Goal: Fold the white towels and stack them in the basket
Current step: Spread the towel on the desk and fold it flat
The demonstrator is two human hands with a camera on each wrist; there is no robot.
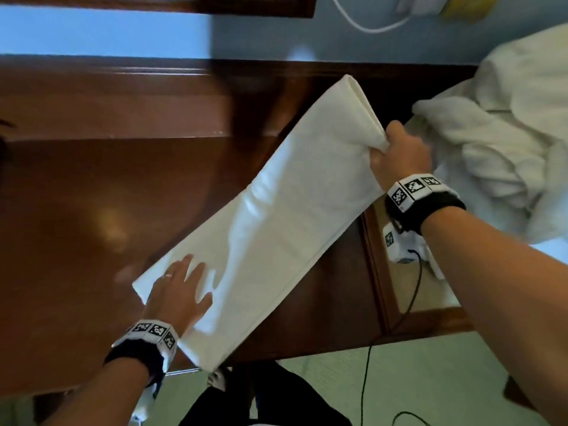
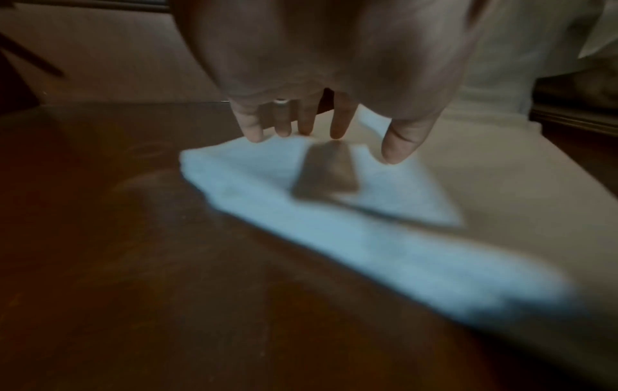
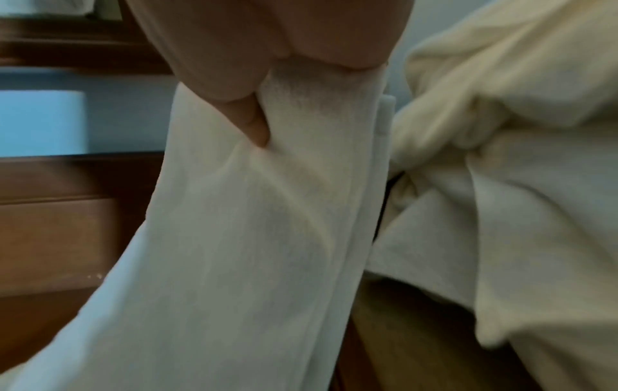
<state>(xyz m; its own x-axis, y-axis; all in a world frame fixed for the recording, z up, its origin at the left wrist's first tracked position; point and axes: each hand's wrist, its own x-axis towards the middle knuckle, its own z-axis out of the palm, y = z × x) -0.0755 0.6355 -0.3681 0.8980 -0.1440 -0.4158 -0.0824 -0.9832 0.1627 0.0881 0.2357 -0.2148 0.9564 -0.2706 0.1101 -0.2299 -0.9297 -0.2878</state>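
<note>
head view: bright enough, glare patch on the brown table [image 1: 110, 229], edges smeared
left wrist: dim, towel [image 2: 334, 238] blurred, bluish
right wrist: soft focus, close cloth, muted light

Blue wall [image 1: 255, 41], dark wooden table [image 1: 92, 210]

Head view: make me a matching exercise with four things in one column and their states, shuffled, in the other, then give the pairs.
Things:
1. left hand
2. right hand
3. folded towel
4. towel heap

States:
A. crumpled, unfolded, off to the right
B. fingers straight, pressing flat on the near end of the cloth
C. long strip, one end on the table, the other lifted
D. gripping the raised far end of the cloth

Pairs: 1-B, 2-D, 3-C, 4-A
</note>
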